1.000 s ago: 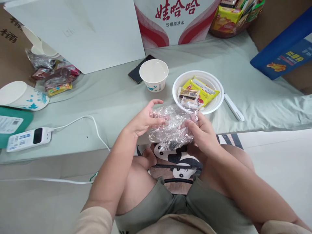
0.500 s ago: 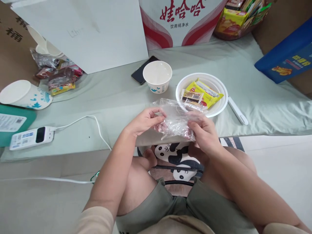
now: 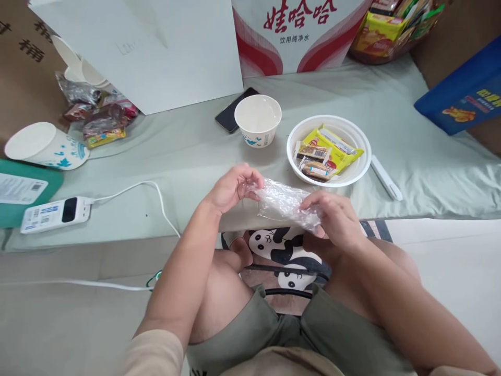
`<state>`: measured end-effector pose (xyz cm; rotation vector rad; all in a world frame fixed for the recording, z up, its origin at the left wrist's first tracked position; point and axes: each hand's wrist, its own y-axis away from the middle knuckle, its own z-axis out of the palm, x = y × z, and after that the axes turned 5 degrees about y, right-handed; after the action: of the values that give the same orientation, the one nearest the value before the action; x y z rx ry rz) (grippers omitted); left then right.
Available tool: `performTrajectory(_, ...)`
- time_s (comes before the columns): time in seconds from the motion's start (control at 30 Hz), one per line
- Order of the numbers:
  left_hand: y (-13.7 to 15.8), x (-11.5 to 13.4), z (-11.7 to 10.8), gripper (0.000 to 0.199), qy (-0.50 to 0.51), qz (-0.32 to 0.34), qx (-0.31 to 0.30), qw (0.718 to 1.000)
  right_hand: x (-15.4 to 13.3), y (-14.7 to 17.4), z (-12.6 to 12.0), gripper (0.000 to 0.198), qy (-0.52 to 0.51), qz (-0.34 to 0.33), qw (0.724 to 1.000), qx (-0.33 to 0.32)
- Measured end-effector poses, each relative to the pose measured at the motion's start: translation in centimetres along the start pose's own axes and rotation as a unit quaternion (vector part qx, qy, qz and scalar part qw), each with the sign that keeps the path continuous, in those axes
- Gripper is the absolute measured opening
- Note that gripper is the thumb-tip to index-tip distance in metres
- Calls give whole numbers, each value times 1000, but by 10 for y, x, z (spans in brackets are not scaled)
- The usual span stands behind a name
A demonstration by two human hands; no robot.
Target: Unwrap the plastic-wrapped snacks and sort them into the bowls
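A crinkled clear plastic bag (image 3: 284,201) is stretched between my hands, just over the front edge of the cloth-covered surface. My left hand (image 3: 237,189) pinches its left end with curled fingers. At the other end, my right hand (image 3: 334,216) grips the bag between thumb and fingers. Beyond my right hand sits a white bowl (image 3: 367,143) holding a yellow snack packet (image 3: 336,146) and smaller wrapped snacks (image 3: 313,151). A white paper cup (image 3: 257,121) with blue print stands upright behind my left hand.
A black phone (image 3: 230,115) lies behind the cup, and a white-handled tool (image 3: 386,178) right of the bowl. Leftward are a tipped paper tub (image 3: 50,149), wrapped snacks (image 3: 104,120) and a power bank (image 3: 57,215) with a white cable. Boxes (image 3: 289,47) stand at the back.
The bag has been turned and pulled into a flatter, tilted strip; its upper film no longer overlaps the bowl. Both hands still hold it, and the left has risen slightly.
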<state>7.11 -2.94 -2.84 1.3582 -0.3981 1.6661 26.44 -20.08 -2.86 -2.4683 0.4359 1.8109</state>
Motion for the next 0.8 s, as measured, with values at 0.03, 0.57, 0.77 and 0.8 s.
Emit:
performTrajectory(0.03, -1, -1, 1, 23, -31, 12, 23, 999, 0, 0, 0, 44, 27, -4, 1000, -15)
performTrajectory(0.57, 5, -1, 11, 23, -282, 250, 226, 898, -1, -10, 25, 10, 66, 35, 996, -40)
performTrajectory(0.77, 26, 4, 43, 15, -371, 246, 101, 890, -6, -10, 30, 14, -30, 2, 999, 19)
performTrajectory(0.8, 26, 3, 44, 22, -359, 213, 76, 906, -5, -9, 31, 15, -48, -11, 999, 22)
